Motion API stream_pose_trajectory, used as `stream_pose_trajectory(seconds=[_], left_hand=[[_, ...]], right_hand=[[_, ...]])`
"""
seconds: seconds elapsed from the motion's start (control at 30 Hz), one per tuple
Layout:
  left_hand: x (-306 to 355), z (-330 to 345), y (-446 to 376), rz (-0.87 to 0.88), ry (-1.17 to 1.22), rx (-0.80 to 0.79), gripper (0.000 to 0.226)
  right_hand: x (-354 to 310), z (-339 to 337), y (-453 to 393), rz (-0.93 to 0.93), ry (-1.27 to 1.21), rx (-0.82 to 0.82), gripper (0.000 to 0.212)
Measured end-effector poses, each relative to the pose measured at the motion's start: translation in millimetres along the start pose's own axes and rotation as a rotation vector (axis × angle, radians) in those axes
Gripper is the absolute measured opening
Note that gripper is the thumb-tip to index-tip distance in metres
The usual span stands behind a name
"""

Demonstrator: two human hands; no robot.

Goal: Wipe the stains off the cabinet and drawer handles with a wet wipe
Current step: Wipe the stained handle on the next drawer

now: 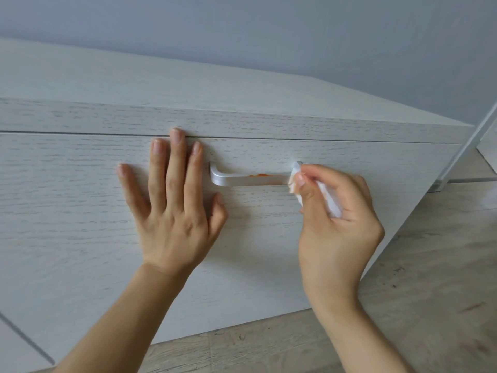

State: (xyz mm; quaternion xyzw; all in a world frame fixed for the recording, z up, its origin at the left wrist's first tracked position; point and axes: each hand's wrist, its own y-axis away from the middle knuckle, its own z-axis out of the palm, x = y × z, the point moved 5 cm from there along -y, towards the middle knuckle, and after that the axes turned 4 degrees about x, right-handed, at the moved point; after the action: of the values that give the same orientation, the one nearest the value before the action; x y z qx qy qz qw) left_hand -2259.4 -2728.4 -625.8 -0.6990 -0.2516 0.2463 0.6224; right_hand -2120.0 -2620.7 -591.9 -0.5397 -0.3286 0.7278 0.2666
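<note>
Head view looks down on a pale wood-grain drawer front (80,211) of a low cabinet (242,90), with a thin dark seam running along the drawer's upper edge. At the left, the left hand (172,200) lies flat against the drawer front, fingers straight and spread, holding nothing; the tip of its middle finger reaches the seam and its thumb sits just below the left end of the handle. Beside it, the silver bar handle (242,179) runs level across the drawer, its left end bent back into the wood. An orange stain (259,175) smears the top edge of the bar, nearer the right end. At that right end, the right hand (336,219) pinches a folded white wet wipe (297,181) between thumb and curled fingers, and the wipe touches the handle's end, covering it. More of the wipe shows between thumb and forefinger. Farther right, a light wooden floor (430,265) spreads beneath the cabinet, and a white frame edge (468,146) slants upward against the grey wall (269,30).
</note>
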Motion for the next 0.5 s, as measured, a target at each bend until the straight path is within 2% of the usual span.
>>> stream_pose_trajectory(seconds=[0.1,0.17,0.27,0.43,0.5], left_hand=[[-0.4,-0.2,-0.3,0.005,-0.004,-0.001,0.062],[-0.5,-0.1,-0.3,0.003,-0.009,0.000,0.062],[0.4,-0.6,0.1,0.006,-0.008,0.007,0.063],[-0.4,1.0,1.2,0.002,-0.025,0.008,0.063],[0.3,1.2,1.2,0.006,-0.030,0.007,0.063]], right_hand=[[-0.2,-0.6,-4.8,0.022,-0.003,0.031,0.021],[-0.4,0.1,-4.1,-0.028,0.048,-0.011,0.015],[-2.5,-0.5,0.9,-0.143,0.125,-0.086,0.021],[-6.7,-3.6,0.4,-0.263,0.249,-0.059,0.021],[-5.3,-5.9,-0.4,-0.263,0.221,-0.059,0.018]])
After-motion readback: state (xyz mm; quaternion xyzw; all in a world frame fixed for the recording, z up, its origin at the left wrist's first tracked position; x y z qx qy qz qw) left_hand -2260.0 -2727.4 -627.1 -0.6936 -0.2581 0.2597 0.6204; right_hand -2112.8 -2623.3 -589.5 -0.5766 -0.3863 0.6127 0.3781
